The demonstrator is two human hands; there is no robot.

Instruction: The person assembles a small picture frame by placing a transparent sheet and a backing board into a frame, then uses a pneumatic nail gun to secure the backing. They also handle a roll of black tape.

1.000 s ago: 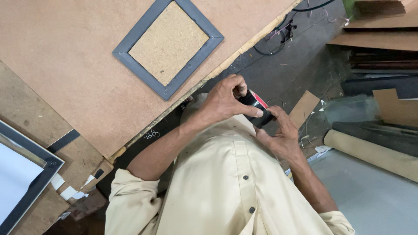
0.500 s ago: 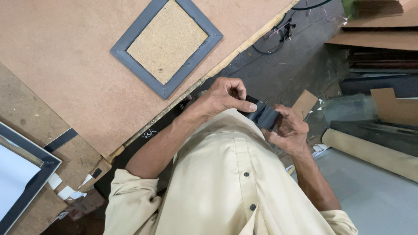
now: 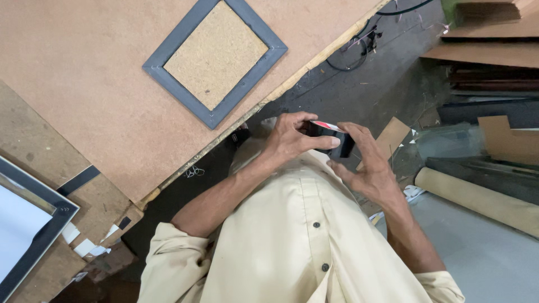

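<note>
Tape roll [image 3: 328, 138] (black, red-edged) between both hands.

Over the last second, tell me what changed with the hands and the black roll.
Both hands kept hold of the black tape roll and turned it: its red-and-white inner face now shows on top. The left hand shifted so its thumb lies along the roll's side; the right hand opened its fingers beneath it. The grey frame on the board stayed put.
</note>
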